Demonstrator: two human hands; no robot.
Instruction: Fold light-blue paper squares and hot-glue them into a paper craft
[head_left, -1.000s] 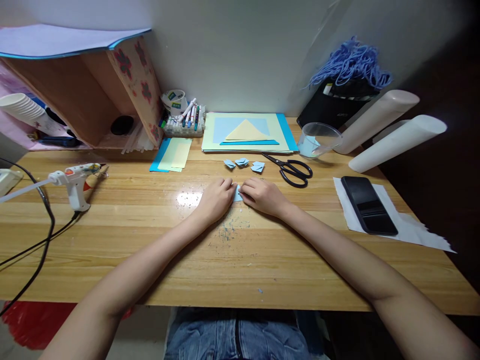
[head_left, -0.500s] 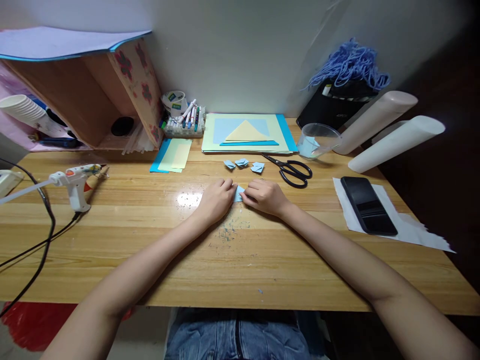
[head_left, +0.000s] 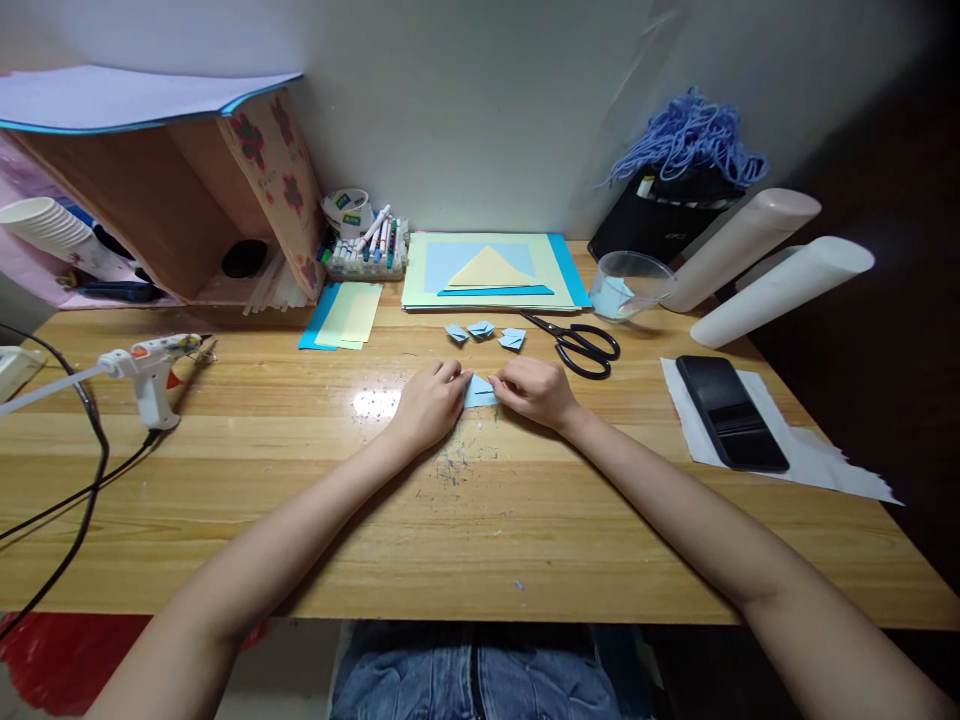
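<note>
Between my two hands lies a small light-blue piece of folded paper (head_left: 479,393), roughly triangular, with a dark slit or crease across it. My left hand (head_left: 433,402) pinches its left edge, fingers curled together. On the opposite side, my right hand (head_left: 537,391) grips the right edge between thumb and fingers. Just beyond the hands sit three small folded blue paper pieces (head_left: 481,330). Black-handled scissors (head_left: 587,345) rest to their right, partly open. Parts of the paper's edges are hidden under my fingertips.
At the back are stacked coloured sheets (head_left: 495,300), a marker box (head_left: 367,262) and a clear plastic cup (head_left: 634,285). A glue gun (head_left: 155,385) with its cable stands left. On the right, a phone (head_left: 731,412) lies on torn white paper, near white paper rolls (head_left: 784,290).
My right hand has shifted slightly right, away from the left, so more of the blue paper shows between them. The whole view has tilted a little.
</note>
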